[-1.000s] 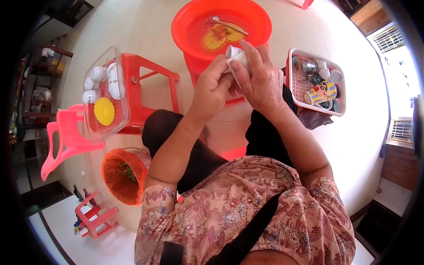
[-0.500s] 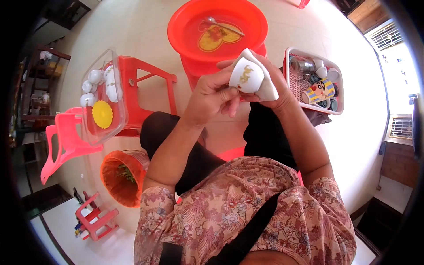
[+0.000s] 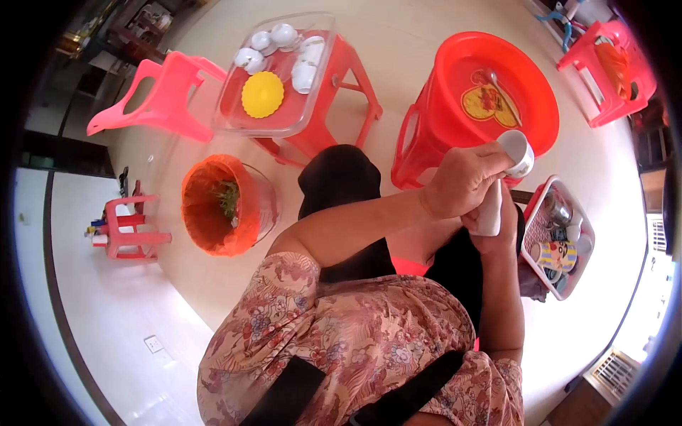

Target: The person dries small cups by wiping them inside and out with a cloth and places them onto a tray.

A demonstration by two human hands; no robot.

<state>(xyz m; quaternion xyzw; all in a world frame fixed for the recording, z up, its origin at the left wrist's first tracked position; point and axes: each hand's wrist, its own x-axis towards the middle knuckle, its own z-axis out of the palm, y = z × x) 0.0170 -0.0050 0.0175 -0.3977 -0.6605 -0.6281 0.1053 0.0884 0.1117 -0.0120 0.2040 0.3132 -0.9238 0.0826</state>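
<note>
Between thumb and fingers, my left hand grips a small white cup, its opening tilted up, beside the near rim of a red basin. Just below it, my right hand is closed on a white cloth; part of that hand is hidden behind the left one. A spoon lies in the basin, over a yellow printed pattern. At the upper left, a clear plastic tray on a red stool holds several white cups and a yellow scalloped disc.
An orange-lined bin with green scraps stands at the left. On the right is a white-rimmed basket with a patterned mug and glassware. Pink plastic chairs and a small red stool stand around.
The view has turned, so the basin and basket appear farther right. The cup has come away from the cloth and is now in the left hand, with the cloth in the right hand below.
</note>
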